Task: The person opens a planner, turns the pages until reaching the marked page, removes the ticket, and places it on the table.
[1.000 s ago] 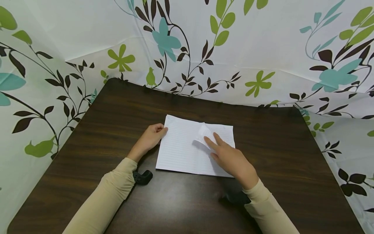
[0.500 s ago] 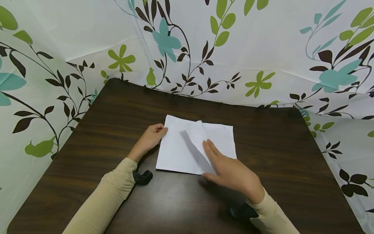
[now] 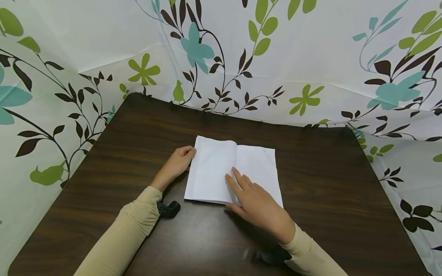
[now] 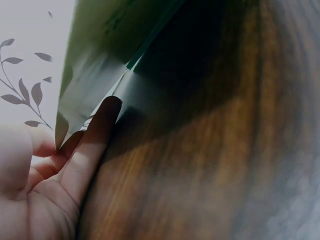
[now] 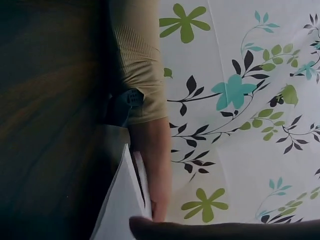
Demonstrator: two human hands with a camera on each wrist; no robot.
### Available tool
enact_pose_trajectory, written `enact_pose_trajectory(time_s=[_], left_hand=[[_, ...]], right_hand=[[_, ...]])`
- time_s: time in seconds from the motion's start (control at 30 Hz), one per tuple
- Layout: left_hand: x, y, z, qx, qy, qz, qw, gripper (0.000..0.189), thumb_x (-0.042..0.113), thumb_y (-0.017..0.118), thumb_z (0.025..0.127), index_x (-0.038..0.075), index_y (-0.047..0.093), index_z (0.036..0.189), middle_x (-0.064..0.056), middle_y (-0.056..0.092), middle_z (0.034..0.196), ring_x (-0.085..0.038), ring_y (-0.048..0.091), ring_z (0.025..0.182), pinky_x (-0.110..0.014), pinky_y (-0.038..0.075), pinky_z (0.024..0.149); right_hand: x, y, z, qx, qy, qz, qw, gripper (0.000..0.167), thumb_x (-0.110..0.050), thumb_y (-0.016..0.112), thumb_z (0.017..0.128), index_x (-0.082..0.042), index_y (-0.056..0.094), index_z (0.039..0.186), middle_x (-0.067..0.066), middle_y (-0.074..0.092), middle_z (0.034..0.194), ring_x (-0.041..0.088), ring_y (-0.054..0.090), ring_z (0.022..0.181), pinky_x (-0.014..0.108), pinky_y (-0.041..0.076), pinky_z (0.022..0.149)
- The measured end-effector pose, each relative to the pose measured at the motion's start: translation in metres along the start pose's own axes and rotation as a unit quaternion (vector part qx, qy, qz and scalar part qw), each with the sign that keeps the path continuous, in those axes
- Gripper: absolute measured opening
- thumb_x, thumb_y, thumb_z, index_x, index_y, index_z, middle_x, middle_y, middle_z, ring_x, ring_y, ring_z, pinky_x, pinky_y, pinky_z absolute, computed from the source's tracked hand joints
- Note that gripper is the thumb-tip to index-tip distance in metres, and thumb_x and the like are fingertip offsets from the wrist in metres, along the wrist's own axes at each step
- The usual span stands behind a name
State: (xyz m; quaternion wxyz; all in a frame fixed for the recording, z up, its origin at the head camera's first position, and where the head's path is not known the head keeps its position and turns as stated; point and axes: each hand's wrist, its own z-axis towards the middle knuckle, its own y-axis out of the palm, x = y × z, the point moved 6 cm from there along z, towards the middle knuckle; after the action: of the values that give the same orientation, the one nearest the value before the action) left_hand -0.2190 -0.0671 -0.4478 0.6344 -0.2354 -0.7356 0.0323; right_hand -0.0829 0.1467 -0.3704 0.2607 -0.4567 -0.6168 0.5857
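Observation:
An open notebook (image 3: 211, 168) with white lined pages lies mid-table in the head view. At its left edge, my left hand (image 3: 177, 164) pinches the side between thumb and fingers. The left wrist view shows the fingers (image 4: 95, 140) under the glossy green-tinted cover (image 4: 92, 75) and the thumb above it. My right hand (image 3: 260, 207) lies over the lower middle near the spine, fingers spread and fairly straight, fingertips on the left page. In the right wrist view, one dark finger (image 5: 200, 230) crosses the bottom over the pages (image 5: 120, 205).
The notebook rests on a dark wood-grain table (image 3: 328, 176). Behind it and to both sides hangs a white curtain (image 3: 221, 46) with leaf and flower prints. A black wrist device (image 3: 169, 209) sits at the left cuff.
A page that was lifted and bent near the middle has turned over to the left and now lies there. The right hand has moved left to the spine; the left hand has stayed put.

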Motion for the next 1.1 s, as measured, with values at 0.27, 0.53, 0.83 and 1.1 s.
enact_pose_trajectory(time_s=[0.27, 0.53, 0.83, 1.1], left_hand=[[0.0, 0.001, 0.003, -0.01, -0.004, -0.018, 0.9998, 0.046, 0.039, 0.035, 0.114, 0.003, 0.065, 0.118, -0.011, 0.063, 0.103, -0.018, 0.063, 0.089, -0.032, 0.059, 0.077], [0.001, 0.001, 0.003, -0.011, 0.006, -0.025, 0.9996, 0.044, 0.043, 0.045, 0.111, 0.004, 0.064, 0.109, -0.006, 0.06, 0.095, -0.017, 0.062, 0.084, -0.03, 0.057, 0.074], [0.003, 0.0, 0.002, 0.003, 0.034, -0.001, 0.9994, 0.028, 0.03, 0.057, 0.107, 0.004, 0.061, 0.097, 0.006, 0.044, 0.066, -0.014, 0.045, 0.062, -0.026, 0.041, 0.06], [0.002, 0.002, 0.002, 0.003, 0.028, -0.008, 0.9996, 0.028, 0.028, 0.054, 0.109, 0.005, 0.061, 0.094, 0.007, 0.039, 0.063, -0.011, 0.039, 0.059, -0.026, 0.041, 0.059]], right_hand=[[0.001, 0.01, 0.007, 0.01, -0.039, -0.017, 0.999, 0.061, -0.036, 0.065, 0.104, -0.011, 0.045, 0.157, 0.02, 0.037, 0.166, 0.046, 0.052, 0.141, 0.057, 0.049, 0.109], [0.003, 0.019, 0.012, 0.011, -0.053, -0.044, 0.9976, 0.057, -0.036, 0.065, 0.104, -0.015, 0.05, 0.155, 0.019, 0.04, 0.164, 0.046, 0.052, 0.141, 0.057, 0.051, 0.106], [0.01, 0.015, 0.015, -0.011, -0.052, -0.023, 0.9983, 0.058, -0.036, 0.061, 0.106, -0.01, 0.047, 0.155, 0.018, 0.042, 0.163, 0.041, 0.052, 0.143, 0.056, 0.054, 0.102], [0.05, -0.001, 0.017, -0.025, 0.021, 0.037, 0.9988, 0.053, -0.03, 0.06, 0.107, -0.007, 0.05, 0.153, 0.016, 0.06, 0.147, 0.032, 0.06, 0.135, 0.052, 0.05, 0.109]])
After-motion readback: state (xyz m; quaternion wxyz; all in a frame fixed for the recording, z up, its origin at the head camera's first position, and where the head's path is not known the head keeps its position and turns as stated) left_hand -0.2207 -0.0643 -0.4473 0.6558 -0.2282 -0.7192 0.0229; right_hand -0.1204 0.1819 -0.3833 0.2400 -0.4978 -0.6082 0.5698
